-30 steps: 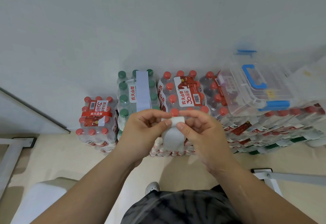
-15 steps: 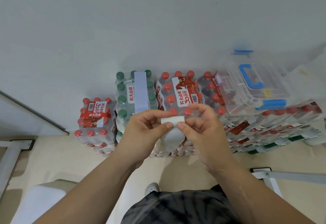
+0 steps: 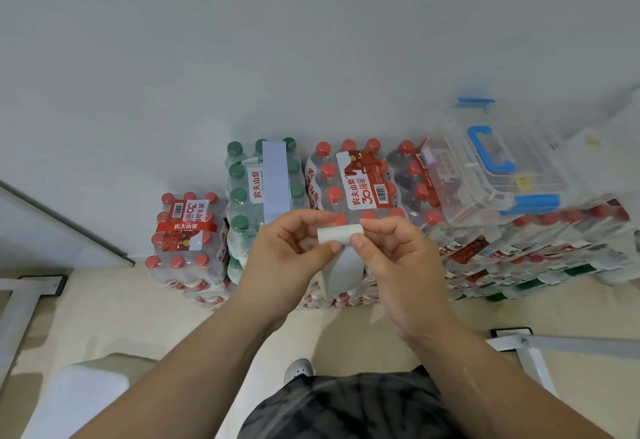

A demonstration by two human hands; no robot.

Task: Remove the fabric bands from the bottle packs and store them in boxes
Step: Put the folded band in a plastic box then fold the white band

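Your left hand (image 3: 289,255) and right hand (image 3: 391,258) meet in front of you, both pinched on the same white fabric band (image 3: 341,248): its upper end is rolled into a small cylinder that you grip between thumb and fingertips from either side, while the loose tail hangs down between your palms. You hold it in the air above the floor (image 3: 138,314), just in front of the bottle packs stacked against the grey wall (image 3: 311,40). Behind your left hand stands the green-capped pack (image 3: 242,203), with a pale band (image 3: 275,182) wrapped over its top. To its left sits a lower red-capped pack (image 3: 185,234) with a red strap across it, and behind your fingertips is another red-capped pack (image 3: 360,179) with no band showing on its top. At your right, a clear plastic box (image 3: 491,168) with a blue handle and blue latches rests tilted on top of a wide stack of packs (image 3: 540,251), its lid closed.
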